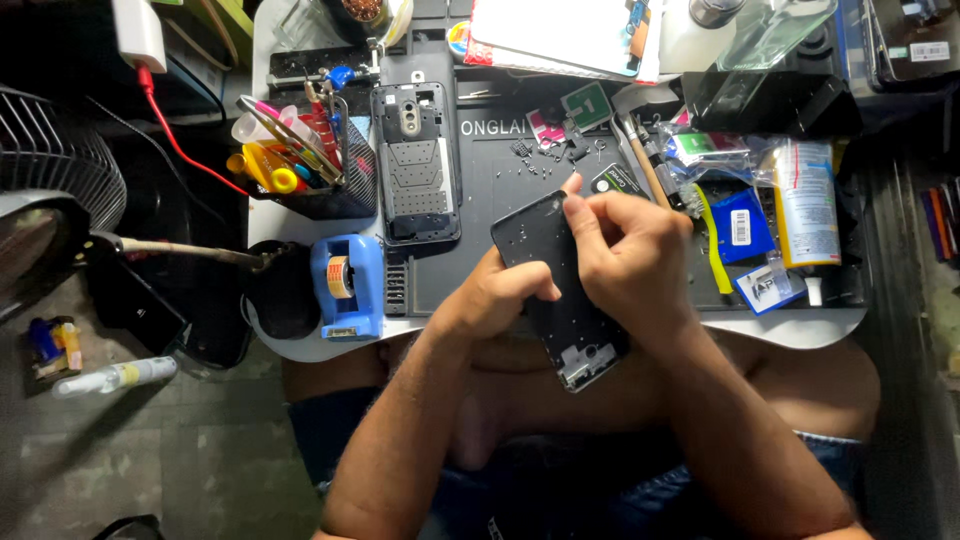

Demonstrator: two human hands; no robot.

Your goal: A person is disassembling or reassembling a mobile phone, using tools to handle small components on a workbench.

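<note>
My left hand (497, 297) grips a black phone frame (590, 345) from below and from its left edge, holding it tilted above the table's near edge. My right hand (625, 250) lies over the frame's upper part, fingers curled, thumb and forefinger pinched at its top corner; whether something small sits between them I cannot tell. A second opened phone body (415, 165) lies flat on the dark work mat (500, 185), apart from both hands. Small screws and parts (545, 155) are scattered on the mat just beyond my right hand.
A black mesh cup of tools (310, 165) stands at the left, a blue tape dispenser (347, 285) near the front left edge. Bags, a blue packet (742, 225) and a glue tube (808, 205) crowd the right. A fan (50, 175) stands off the table's left.
</note>
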